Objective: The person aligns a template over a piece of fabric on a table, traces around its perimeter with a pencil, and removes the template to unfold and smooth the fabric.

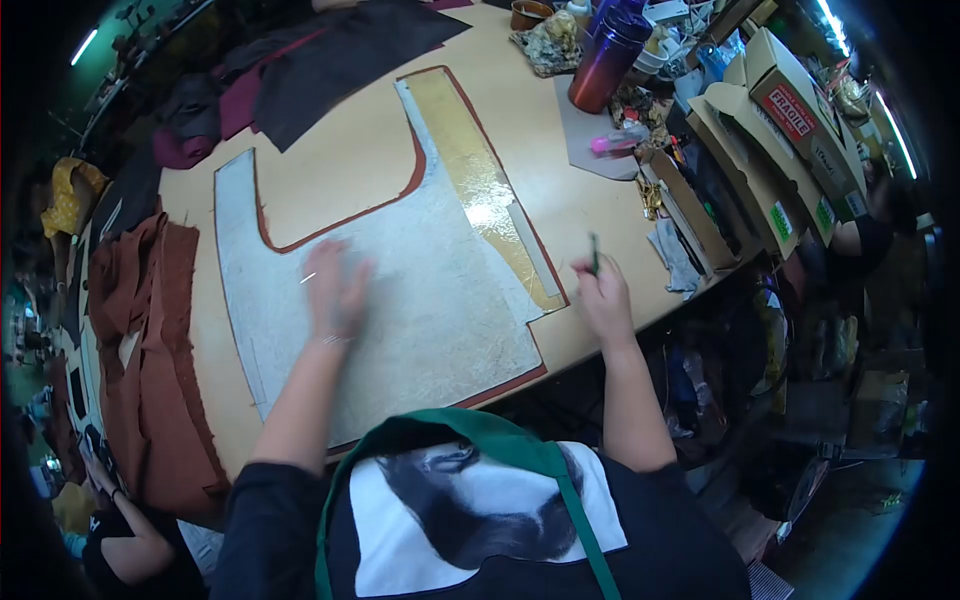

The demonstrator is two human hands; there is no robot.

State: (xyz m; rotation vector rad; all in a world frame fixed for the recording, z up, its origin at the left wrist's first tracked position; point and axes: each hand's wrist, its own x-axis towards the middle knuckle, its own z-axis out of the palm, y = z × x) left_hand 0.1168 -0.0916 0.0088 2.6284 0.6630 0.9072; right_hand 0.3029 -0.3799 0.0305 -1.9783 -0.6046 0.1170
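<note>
A large pale sheet (400, 270) with a deep U-shaped cutout at the top lies flat on the table. Reddish-brown material (415, 165) shows along several of its edges. A shiny yellowish strip (470, 150) runs down its right side. My left hand (338, 290) is over the middle of the sheet, smeared by motion, with its fingers spread; whether it touches the sheet I cannot tell. Right of the sheet's edge, my right hand (604, 290) is closed around a slim dark green pen (595, 254), which points up and away from me.
Brown fabric (150, 350) is heaped on the left, and dark fabric (340, 65) lies along the far side. A purple-red bottle (610, 60), a pink marker (620, 140), a grey cloth (675, 258) and cardboard boxes (780, 130) crowd the right. Another person's arm (130, 530) shows at lower left.
</note>
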